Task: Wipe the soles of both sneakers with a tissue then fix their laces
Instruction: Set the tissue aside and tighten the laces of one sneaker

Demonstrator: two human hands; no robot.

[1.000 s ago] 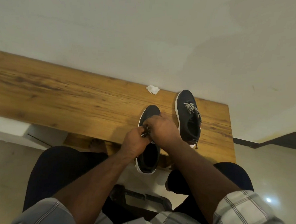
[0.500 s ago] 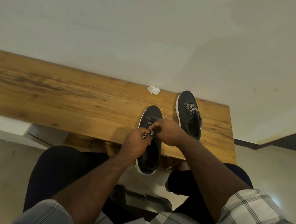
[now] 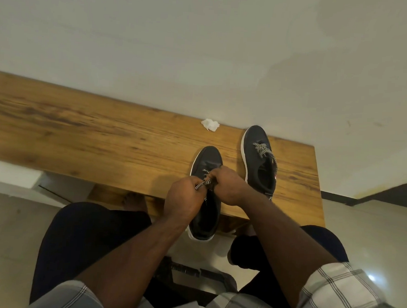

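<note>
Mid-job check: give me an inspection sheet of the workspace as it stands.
Surface: wooden bench against a pale wall.
Job's things: near sneaker, heel overhanging the front edge; far sneaker, laces loose; crumpled tissue by the wall.
Clutter: nothing seen.
Grippers: left hand and right hand both pinch the near sneaker's lace.
Cables: nothing seen.
Surroundings: tiled floor; dark stool frame between the knees.

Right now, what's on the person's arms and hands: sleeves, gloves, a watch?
Both hands, left hand and right hand, are bare: no gloves, rings or watch visible. Forearms are bare too; grey-and-white checked sleeves with thin dark lines sit pushed up near the elbows.
</note>
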